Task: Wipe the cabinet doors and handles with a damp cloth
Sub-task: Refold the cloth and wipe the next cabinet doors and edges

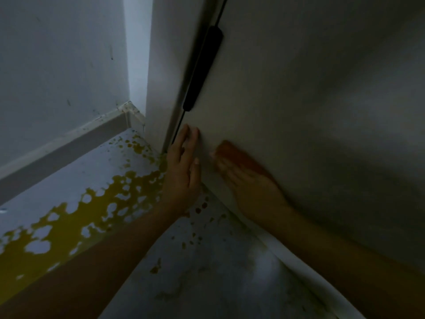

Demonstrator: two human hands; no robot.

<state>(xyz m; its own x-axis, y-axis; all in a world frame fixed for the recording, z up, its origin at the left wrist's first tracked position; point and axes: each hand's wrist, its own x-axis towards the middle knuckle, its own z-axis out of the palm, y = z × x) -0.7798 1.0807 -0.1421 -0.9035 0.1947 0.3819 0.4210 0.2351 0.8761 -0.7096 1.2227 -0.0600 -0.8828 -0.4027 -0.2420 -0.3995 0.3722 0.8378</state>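
A pale cabinet door (pixel 310 100) fills the right of the dim head view. A long black handle (pixel 203 67) runs along its left edge. My left hand (pixel 184 171) lies with straight fingers against the door's lower left edge, just below the handle. My right hand (pixel 248 185) is blurred and presses an orange-red cloth (pixel 236 155) flat against the lower part of the door. Most of the cloth is hidden between hand and door.
A second pale door or side panel (pixel 165 77) stands left of the handle. The grey floor (pixel 207 272) carries a patchy yellow stain (pixel 76 222). A white wall (pixel 57 65) with a skirting board (pixel 69 143) closes the left side.
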